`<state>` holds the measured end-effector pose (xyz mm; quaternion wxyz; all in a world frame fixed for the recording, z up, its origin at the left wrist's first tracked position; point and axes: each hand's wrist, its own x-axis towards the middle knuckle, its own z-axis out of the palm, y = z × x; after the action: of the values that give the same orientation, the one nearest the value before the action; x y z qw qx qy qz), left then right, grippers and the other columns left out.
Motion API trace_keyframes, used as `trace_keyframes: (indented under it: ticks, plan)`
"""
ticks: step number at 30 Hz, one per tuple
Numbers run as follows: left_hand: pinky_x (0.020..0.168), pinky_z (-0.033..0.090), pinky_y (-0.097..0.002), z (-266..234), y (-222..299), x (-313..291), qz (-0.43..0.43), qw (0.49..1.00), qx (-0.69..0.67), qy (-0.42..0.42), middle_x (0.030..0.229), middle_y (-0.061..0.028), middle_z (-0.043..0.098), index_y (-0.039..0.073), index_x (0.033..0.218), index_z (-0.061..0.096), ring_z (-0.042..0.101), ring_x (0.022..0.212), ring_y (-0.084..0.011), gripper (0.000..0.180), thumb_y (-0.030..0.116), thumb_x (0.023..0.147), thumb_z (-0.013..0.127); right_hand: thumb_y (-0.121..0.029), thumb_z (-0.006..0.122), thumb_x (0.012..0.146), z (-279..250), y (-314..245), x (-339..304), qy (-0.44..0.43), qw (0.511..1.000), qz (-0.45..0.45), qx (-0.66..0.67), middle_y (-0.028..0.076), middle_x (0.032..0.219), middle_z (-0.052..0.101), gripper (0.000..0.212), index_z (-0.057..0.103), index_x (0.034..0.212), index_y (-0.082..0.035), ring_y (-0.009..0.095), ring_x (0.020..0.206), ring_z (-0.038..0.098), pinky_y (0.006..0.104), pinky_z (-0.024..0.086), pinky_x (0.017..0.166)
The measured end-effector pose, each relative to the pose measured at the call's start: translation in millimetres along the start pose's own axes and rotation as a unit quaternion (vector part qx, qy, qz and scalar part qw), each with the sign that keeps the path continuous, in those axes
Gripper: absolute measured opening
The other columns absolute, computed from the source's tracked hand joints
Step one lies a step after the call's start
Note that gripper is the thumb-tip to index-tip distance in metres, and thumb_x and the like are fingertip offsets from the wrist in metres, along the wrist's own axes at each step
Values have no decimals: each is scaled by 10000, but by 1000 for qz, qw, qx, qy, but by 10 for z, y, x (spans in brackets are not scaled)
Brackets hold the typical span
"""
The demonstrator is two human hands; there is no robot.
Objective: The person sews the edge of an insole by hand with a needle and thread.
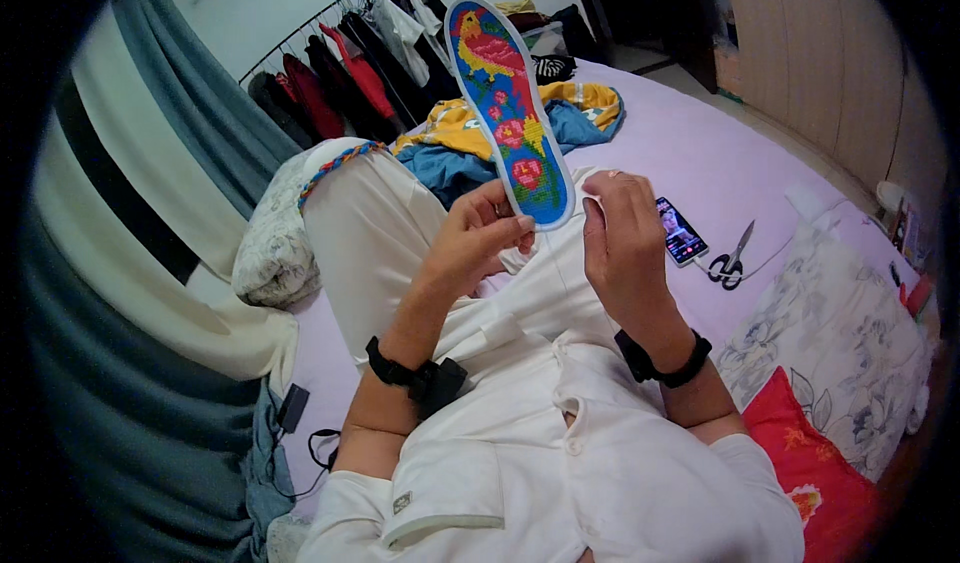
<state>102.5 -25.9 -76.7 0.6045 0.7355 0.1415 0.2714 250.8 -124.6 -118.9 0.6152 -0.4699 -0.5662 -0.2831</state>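
An embroidered shoe insole stands nearly upright before me, blue with a red and yellow bird, pink flowers and a white rim. My left hand grips its lower end, thumb in front and fingers behind. To the right of the insole, my right hand is raised with its fingers bent toward the thumb, apart from the insole's edge. Whatever its fingertips hold is too small to make out. A thin thread hangs below the insole, faint against my white clothes. Across my raised left knee lies a multicoloured braided cord.
On the pink bedsheet at right lie a lit phone with a cable and open black-handled scissors. Yellow and blue clothing lies beyond my knees. A red cushion is near right; curtains hang left.
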Motion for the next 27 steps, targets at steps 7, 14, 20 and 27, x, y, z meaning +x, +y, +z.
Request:
trace_keyframes:
  ticks: [7, 14, 20, 27]
  plan:
    - [685, 470, -230, 22, -8, -55, -6, 1000, 0, -16, 887, -49, 589, -11, 1018, 542, 559, 736, -93, 250, 104, 803, 598, 9, 555, 614, 113, -104, -78, -76, 994, -58, 47, 155, 888, 530, 204, 534, 814, 35, 315, 901, 499, 386, 419, 770]
    - [640, 480, -211, 8, -96, -36, -24, 998, -58, 16, 830, -42, 581, -7, 992, 553, 560, 702, -89, 213, 89, 805, 580, -21, 536, 784, -16, -131, -6, -125, 911, 129, 371, 122, 829, 562, 84, 509, 858, 8, 232, 789, 573, 321, 498, 672]
    - [629, 471, -228, -297, 91, -61, 23, 991, -40, 123, 812, -53, 598, -11, 966, 569, 565, 652, -102, 189, 54, 791, 540, -91, 539, 841, -600, 461, 162, 12, 774, 312, 552, 65, 769, 564, 150, 510, 973, -25, 128, 656, 586, 255, 534, 557]
    - [633, 504, -263, -723, 410, -232, 143, 944, -27, 296, 827, -77, 603, -26, 978, 550, 592, 661, -122, 182, 31, 812, 500, 17, 500, 832, -1874, 1895, -320, 399, 853, 277, 189, 99, 729, 498, 172, 466, 997, 50, 145, 620, 525, 437, 555, 708]
